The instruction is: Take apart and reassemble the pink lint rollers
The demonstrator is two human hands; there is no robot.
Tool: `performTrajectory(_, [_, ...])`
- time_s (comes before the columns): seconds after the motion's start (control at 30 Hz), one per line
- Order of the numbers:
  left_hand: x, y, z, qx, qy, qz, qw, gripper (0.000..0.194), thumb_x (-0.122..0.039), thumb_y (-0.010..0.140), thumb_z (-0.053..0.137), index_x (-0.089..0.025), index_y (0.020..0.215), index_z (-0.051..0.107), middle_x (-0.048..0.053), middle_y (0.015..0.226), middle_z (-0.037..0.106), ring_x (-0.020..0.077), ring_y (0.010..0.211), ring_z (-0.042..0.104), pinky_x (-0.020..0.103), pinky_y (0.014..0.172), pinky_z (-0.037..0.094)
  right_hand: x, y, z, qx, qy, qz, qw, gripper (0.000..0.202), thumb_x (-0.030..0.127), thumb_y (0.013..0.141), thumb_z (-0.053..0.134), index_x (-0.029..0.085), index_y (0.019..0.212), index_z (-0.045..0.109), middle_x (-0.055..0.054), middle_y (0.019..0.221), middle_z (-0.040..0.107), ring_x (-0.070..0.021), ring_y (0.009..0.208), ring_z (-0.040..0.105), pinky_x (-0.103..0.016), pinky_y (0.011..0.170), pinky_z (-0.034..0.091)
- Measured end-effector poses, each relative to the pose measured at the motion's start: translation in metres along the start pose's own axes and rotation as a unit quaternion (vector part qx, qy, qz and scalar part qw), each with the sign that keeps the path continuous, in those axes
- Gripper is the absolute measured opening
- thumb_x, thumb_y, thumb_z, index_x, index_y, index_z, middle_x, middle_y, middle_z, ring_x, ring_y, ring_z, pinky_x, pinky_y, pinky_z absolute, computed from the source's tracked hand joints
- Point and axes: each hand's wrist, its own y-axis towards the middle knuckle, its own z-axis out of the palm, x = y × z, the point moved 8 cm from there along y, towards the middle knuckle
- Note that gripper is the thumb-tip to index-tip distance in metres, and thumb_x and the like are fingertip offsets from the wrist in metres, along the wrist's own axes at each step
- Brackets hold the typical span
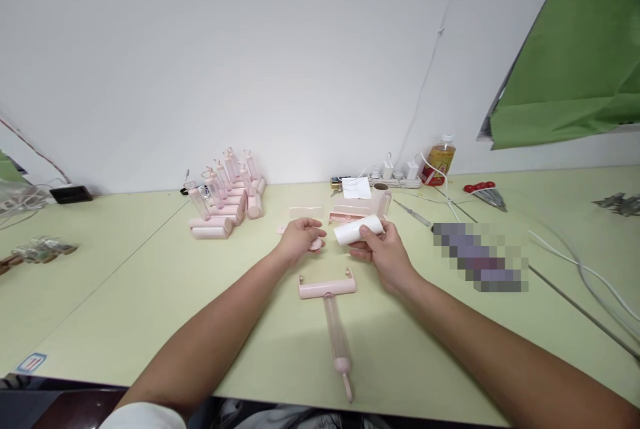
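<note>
My right hand grips a white cylindrical roll, its thumb on top and fingers underneath. A small round pink cap sits between the fingers of my left hand, just left of the roll. Between my forearms lies a pink lint roller handle; its bracket faces away from me and its clear grip points toward me. Another pink round piece lies behind my left hand, partly hidden. Pink cover parts rest on the table beyond the roll.
Several assembled pink lint rollers stand at the back left. A screwdriver, a power strip, a drink bottle and red-handled pliers are at the back right. White cables cross the table's right side.
</note>
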Motion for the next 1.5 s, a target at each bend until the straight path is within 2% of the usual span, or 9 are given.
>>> performTrajectory(0.17, [-0.001,0.011,-0.020,-0.078,0.140,0.091,0.983,0.027,-0.008,0.078,0.049,-0.019,0.098,0.063,0.009,0.113,0.065,0.0241,0.107,0.059,0.042,0.097,0.044,0.003,0.001,0.000,-0.001,-0.018,-0.012,1.000,0.042,0.039,0.074,0.072,0.024,0.101,0.044,0.003,0.087,0.060,-0.0151,0.069,0.068,-0.030,0.057,0.062])
performTrajectory(0.4, [-0.012,0.009,-0.026,-0.095,0.217,0.141,0.961,0.029,-0.011,0.084,0.044,-0.018,0.102,0.065,0.009,0.110,0.066,0.0222,0.103,0.060,0.039,0.094,0.046,0.000,0.002,0.003,0.021,-0.038,-0.030,0.999,0.048,0.041,0.071,0.074,0.024,0.104,0.043,0.002,0.087,0.059,-0.0182,0.070,0.068,-0.032,0.054,0.061])
performTrajectory(0.6, [-0.049,-0.027,0.010,0.075,0.135,0.218,0.964,0.044,-0.040,0.081,0.061,-0.023,0.121,0.055,0.004,0.106,0.066,0.0163,0.090,0.062,0.027,0.076,0.050,0.005,-0.005,0.012,0.055,0.002,-0.037,0.998,0.044,0.043,0.072,0.073,0.024,0.100,0.045,0.002,0.089,0.062,-0.0165,0.074,0.068,-0.035,0.069,0.062])
performTrajectory(0.7, [-0.055,-0.032,0.017,0.072,0.102,0.225,0.966,0.041,-0.042,0.080,0.062,-0.022,0.116,0.056,0.001,0.090,0.065,0.0137,0.076,0.059,0.025,0.067,0.047,0.008,-0.009,0.017,0.081,0.039,-0.008,0.996,0.037,0.044,0.077,0.069,0.025,0.099,0.045,0.000,0.094,0.064,-0.0176,0.078,0.070,-0.038,0.076,0.060])
performTrajectory(0.83, [-0.059,-0.012,-0.039,-0.092,0.119,0.194,0.969,0.030,-0.037,0.085,0.051,-0.019,0.109,0.057,0.001,0.081,0.062,0.0148,0.071,0.059,0.026,0.065,0.045,0.005,-0.011,0.020,0.104,-0.021,0.002,0.994,0.036,0.048,0.082,0.060,0.027,0.106,0.042,-0.004,0.114,0.060,-0.0180,0.077,0.070,-0.037,0.068,0.060])
performTrajectory(0.97, [-0.069,0.011,-0.116,-0.252,0.334,0.109,0.902,0.029,-0.034,0.087,0.043,-0.019,0.106,0.060,0.009,0.100,0.066,0.0248,0.091,0.060,0.034,0.076,0.045,-0.003,-0.013,0.027,0.157,-0.108,-0.035,0.981,0.037,0.045,0.084,0.058,0.025,0.110,0.043,-0.007,0.112,0.060,-0.0179,0.079,0.067,-0.037,0.070,0.056])
performTrajectory(1.1, [-0.057,0.041,-0.132,-0.203,0.479,0.007,0.854,0.036,-0.034,0.087,0.039,-0.016,0.113,0.057,0.017,0.116,0.060,0.0308,0.098,0.060,0.039,0.077,0.046,0.004,-0.026,0.042,0.267,-0.254,-0.129,0.921,0.025,0.036,0.087,0.055,0.021,0.107,0.054,-0.008,0.111,0.062,-0.0207,0.100,0.060,-0.039,0.089,0.047])
performTrajectory(1.33, [-0.039,0.065,-0.107,-0.144,0.487,-0.034,0.861,0.033,-0.033,0.083,0.044,-0.017,0.108,0.060,0.016,0.109,0.062,0.0308,0.091,0.062,0.040,0.073,0.047,0.014,-0.068,0.066,0.452,-0.442,-0.257,0.731,0.026,0.036,0.087,0.059,0.019,0.107,0.062,-0.009,0.105,0.063,-0.0241,0.106,0.052,-0.038,0.092,0.041])
performTrajectory(1.5, [-0.065,0.041,-0.098,-0.215,0.502,0.027,0.837,0.040,-0.038,0.085,0.044,-0.015,0.117,0.055,0.018,0.121,0.052,0.0341,0.110,0.052,0.041,0.081,0.044,0.003,-0.070,0.070,0.459,-0.463,-0.279,0.705,0.016,0.031,0.090,0.054,0.018,0.088,0.063,-0.007,0.089,0.064,-0.0202,0.088,0.055,-0.034,0.083,0.040])
